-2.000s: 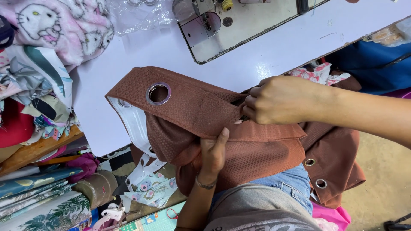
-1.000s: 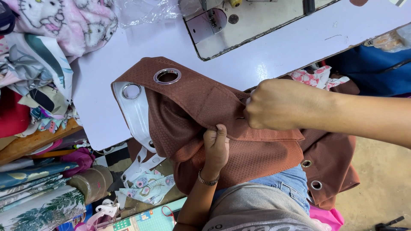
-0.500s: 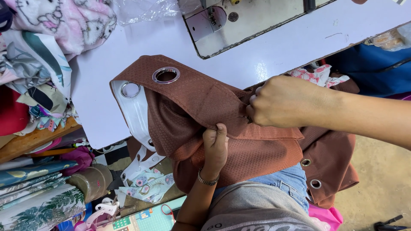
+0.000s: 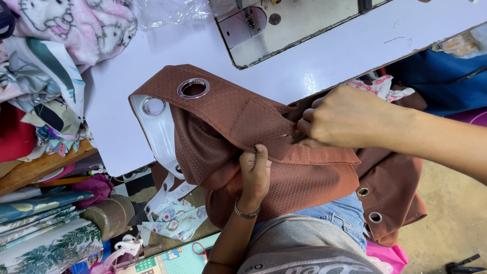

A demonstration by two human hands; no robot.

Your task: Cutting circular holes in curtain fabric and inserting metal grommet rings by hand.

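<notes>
So you've got the white surface (image 4: 127,116) stretching across the far side, with the sewing machine's metal plate (image 4: 299,25) set into it at the far edge. The brown curtain (image 4: 253,132) is bunched over the near edge of it and spills down onto your lap, its white backing tape (image 4: 162,132) showing on the left. A pile of printed fabrics (image 4: 45,61) is stacked off to the left. Your right hand (image 4: 345,116) is clenched on a fold of the curtain, right of the middle. Your left hand (image 4: 255,172) comes up from the near side, pinching the cloth just below that same fold. One metal eyelet (image 4: 193,88) sits face up on the far left of the curtain.
</notes>
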